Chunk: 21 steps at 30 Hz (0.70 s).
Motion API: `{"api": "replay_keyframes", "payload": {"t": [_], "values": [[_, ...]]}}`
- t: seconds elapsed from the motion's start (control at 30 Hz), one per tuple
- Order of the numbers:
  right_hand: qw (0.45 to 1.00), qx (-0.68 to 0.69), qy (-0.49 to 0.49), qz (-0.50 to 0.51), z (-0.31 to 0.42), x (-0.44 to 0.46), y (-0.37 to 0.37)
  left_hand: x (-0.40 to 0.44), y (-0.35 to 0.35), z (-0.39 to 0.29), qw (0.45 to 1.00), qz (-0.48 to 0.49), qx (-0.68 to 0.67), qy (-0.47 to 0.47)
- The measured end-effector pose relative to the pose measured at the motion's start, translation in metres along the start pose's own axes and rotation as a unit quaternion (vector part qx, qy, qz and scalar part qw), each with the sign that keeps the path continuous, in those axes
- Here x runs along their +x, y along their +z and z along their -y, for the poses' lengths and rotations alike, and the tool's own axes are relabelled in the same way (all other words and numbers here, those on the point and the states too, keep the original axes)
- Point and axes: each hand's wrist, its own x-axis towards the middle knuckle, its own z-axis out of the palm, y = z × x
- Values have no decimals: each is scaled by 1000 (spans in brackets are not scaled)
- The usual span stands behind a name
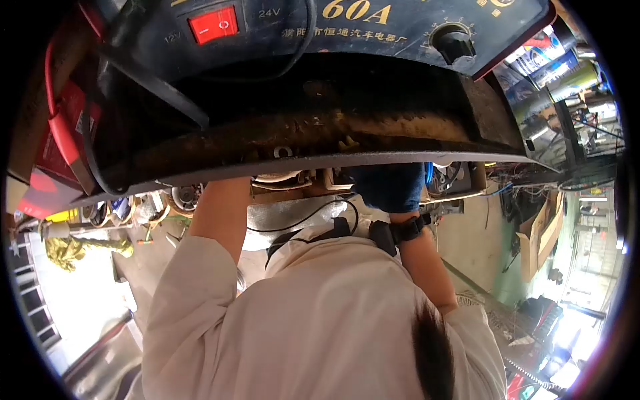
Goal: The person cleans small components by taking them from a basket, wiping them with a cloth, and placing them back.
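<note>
My left forearm (pixel 223 203) reaches forward beneath the edge of a dark metal shelf (pixel 333 161), which hides the hand. Also reaching under that edge is my right hand (pixel 390 187), in a dark blue glove, with a black watch (pixel 408 229) at the wrist. Its fingers are out of sight behind the shelf, so whatever it touches cannot be seen. Around both arms, just below the shelf, are open boxes of parts; one box (pixel 457 181) lies right beside the gloved hand.
On the shelf stands a dark charger-like unit (pixel 360 30) marked 60A, with a red switch (pixel 213 25) and a black knob (pixel 453 43). A metal washer (pixel 283 152) lies near the shelf's edge. Red clamp (pixel 65 143) and black cables hang left. Cans (pixel 543 57) stand right.
</note>
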Motion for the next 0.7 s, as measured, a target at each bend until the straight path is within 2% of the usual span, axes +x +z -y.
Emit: {"api": "replay_keyframes", "payload": {"t": [0.07, 0.1, 0.13, 0.2, 0.33, 0.4, 0.43, 0.5, 0.53, 0.6, 0.63, 0.67, 0.7], "values": [[999, 29, 35, 20, 0, 12, -16, -6, -6, -2, 999, -15, -29, -3], [916, -376, -124, 58, -2, 22, -33, -10, -11, -3, 999, -24, -48, -2], [653, -705, -263, 91, -4, 32, -46, -17, -14, -5, 997, -31, -70, 2], [271, -876, -381, 118, -9, 47, -59, -34, -20, -7, 990, -55, -130, 9], [320, -810, -467, 152, -32, 53, -29, -84, -45, -5, 941, -87, -326, 33], [308, -796, -490, 179, -41, 50, -12, -114, -63, -4, 895, -88, -436, 41], [283, -800, -491, 197, -43, 45, -4, -134, -72, -6, 877, -88, -472, 37], [241, -830, -421, 276, -47, 41, 6, -176, -90, -17, 842, -101, -529, 26], [221, -848, -346, 335, -48, 43, 10, -200, -105, -33, 842, -146, -519, 11], [270, -843, -261, 385, -60, 35, 24, -229, -123, -61, 862, -212, -457, 50], [341, -824, -254, 374, -78, 23, 41, -240, -132, -76, 872, -253, -411, 86], [410, -800, -248, 360, -92, 17, 52, -247, -135, -87, 904, -273, -314, 96], [421, -787, -298, 339, -101, 18, 52, -252, -137, -95, 927, -290, -214, 105]]}}
